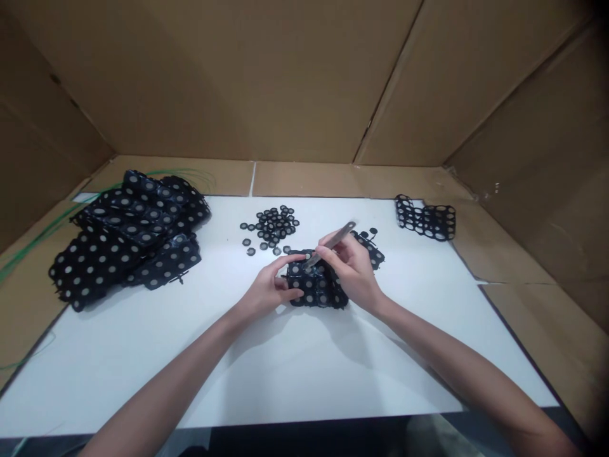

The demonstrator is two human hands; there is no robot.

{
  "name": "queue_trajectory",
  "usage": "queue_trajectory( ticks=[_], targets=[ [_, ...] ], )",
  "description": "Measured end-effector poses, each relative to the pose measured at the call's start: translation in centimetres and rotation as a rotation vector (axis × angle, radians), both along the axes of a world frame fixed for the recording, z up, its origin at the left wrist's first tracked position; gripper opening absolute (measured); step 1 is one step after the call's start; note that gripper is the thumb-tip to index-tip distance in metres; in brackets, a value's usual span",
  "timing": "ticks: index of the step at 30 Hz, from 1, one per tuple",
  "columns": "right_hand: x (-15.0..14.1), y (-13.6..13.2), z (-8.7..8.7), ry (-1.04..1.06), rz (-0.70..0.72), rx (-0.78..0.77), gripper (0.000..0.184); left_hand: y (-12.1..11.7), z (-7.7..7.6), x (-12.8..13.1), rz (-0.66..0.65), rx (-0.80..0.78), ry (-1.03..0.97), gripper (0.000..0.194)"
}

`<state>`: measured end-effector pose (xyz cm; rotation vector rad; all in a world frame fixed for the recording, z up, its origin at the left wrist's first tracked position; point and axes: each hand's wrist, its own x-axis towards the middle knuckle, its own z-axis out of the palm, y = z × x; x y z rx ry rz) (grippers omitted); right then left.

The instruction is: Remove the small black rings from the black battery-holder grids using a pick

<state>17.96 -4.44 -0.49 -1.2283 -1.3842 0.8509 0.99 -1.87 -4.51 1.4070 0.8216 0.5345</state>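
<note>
A black sheet dotted with round grey discs (pixel 309 298) lies on the white table in front of me. My left hand (pixel 271 285) grips its left side, thumb at the lower edge and index finger along the top. In my right hand (pixel 352 266) is a slim metal tool, perhaps tweezers (pixel 339 235), held like a pen with its lower tip on the sheet's upper part. Just behind the sheet lies a loose pile of small black rings with grey centres (pixel 276 222). Another dotted black piece (pixel 373 251) is partly hidden by my right hand.
A large heap of dotted black sheets (pixel 137 222) rests at the left. Black sheet remnants with open holes (pixel 425 219) lie at the far right. Green strands (pixel 38 238) trail along the left edge. Cardboard walls (pixel 238 82) enclose the back and sides.
</note>
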Motion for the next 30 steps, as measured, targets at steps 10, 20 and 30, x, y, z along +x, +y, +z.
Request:
queue_trajectory(
  ticks=[10, 20, 30],
  targets=[
    [-0.5, 0.2, -1.4, -0.004, 0.029, 0.041, 0.008, -0.1, -0.5, 0.0, -0.002, 0.127, -0.003, 0.060],
    [-0.4, 0.4, -1.0, -0.027, 0.057, 0.022, 0.008, -0.3, -0.5, 0.1, -0.018, 0.195, 0.008, 0.061],
    [-0.5, 0.5, -0.8, -0.024, 0.045, 0.025, 0.009, -0.2, -0.6, 0.0, -0.005, 0.182, -0.007, 0.062]
  ],
)
